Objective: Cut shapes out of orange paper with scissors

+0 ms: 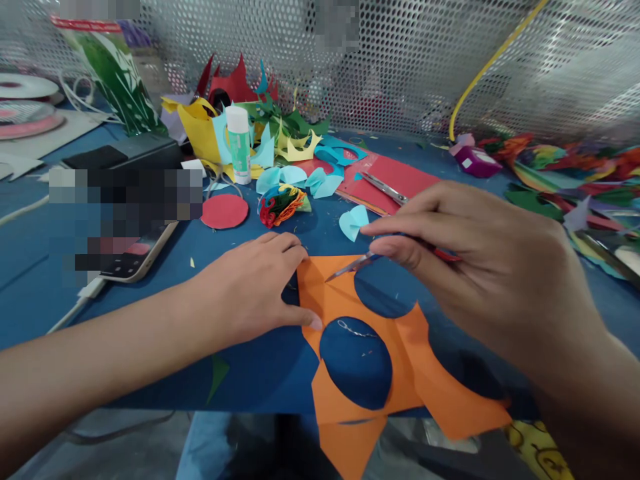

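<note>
An orange paper sheet (pixel 403 337) with round holes cut in it lies at the front of the blue table, its lower end past the edge. My left hand (pixel 255 280) holds the sheet's left edge, with the thumb on top and the other fingers bent at its upper left corner. Pinched in my right hand (pixel 480 253) is a slim pointed metal tool (pixel 353 265). Its tip touches or hovers just over the upper left part of the orange sheet; which one I cannot tell. A light blue folded paper piece (pixel 354 222) rests just beyond my right fingertips.
Behind stand a glue stick (pixel 240 150), a red paper disc (pixel 225 211), a rolled-paper bundle (pixel 283 205), and red sheets (pixel 400 175) with tweezers (pixel 384 188). A phone (pixel 145 250) lies left. Colourful scraps (pixel 550 160) lie right, before a perforated metal panel (pixel 390 80).
</note>
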Demonstrator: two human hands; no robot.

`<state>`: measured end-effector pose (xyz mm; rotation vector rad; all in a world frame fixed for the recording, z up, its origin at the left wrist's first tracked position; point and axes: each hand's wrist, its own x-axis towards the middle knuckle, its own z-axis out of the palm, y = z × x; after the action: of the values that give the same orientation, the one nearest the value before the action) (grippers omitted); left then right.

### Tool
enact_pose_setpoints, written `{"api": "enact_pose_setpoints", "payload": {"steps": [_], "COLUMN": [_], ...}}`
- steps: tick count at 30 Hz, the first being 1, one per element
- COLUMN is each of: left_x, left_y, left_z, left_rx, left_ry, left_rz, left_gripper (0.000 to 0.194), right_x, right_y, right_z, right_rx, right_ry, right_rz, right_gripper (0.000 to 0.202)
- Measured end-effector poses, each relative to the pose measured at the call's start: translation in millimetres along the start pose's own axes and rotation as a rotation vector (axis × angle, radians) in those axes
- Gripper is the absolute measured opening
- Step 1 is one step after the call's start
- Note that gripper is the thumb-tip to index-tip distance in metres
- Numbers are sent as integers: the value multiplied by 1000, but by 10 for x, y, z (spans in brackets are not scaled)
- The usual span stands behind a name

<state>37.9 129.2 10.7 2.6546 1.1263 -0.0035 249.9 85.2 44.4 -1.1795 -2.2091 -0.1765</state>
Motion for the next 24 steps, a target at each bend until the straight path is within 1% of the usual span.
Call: {"api": "enact_pose_setpoints", "payload": {"steps": [3,7,11,14,18,21,24], "left_x": [-7,-4,1,4,7,5,6], "left_y": [-6,-9,-1,2,-2,-5,-7], "left_z": [-3,6,13,17,27,31,27], "left_rx": [3,8,-24,-39,-47,-47,-75], "left_ry": [-2,13,15,5,11,13,14], "left_rz": [9,32,-5,-23,-33,-22,-8], "left_gripper": [74,73,75,72,73,73,70], "right_x": [2,-19,-21,3,55,99,155], "right_y": [41,50,105,156,169,138,80], "right_z": [9,34,70,103,159,185,183], "right_rx": [33,150,189,246,438,550,595], "right_ry": [15,119,168,172,158,95,49], "right_rz": [5,59,136,171,196,150,99], "right_gripper": [18,15,9,10,19,22,19]}}
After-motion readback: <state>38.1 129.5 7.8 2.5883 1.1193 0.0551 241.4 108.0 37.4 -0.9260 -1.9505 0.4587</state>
